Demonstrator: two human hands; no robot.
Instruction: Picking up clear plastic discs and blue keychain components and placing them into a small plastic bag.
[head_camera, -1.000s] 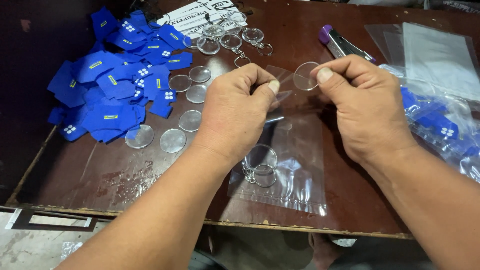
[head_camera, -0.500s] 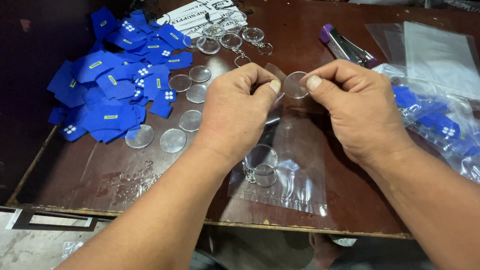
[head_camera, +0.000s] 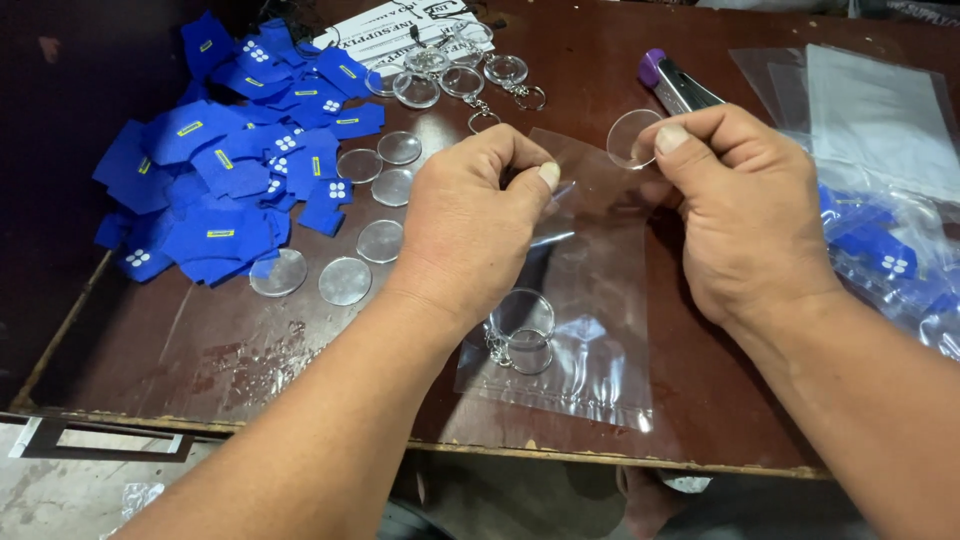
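Now the right hand (head_camera: 745, 210), pinching the clear disc (head_camera: 630, 138), has drawn away from the left hand (head_camera: 475, 215).

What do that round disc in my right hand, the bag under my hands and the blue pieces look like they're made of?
Disc in the right hand: clear hard plastic, probably acrylic; glossy and see-through. Bag, pinched by the left hand: thin clear plastic film, shiny and creased. Blue pieces: matte, soft-looking, likely felt or fabric.
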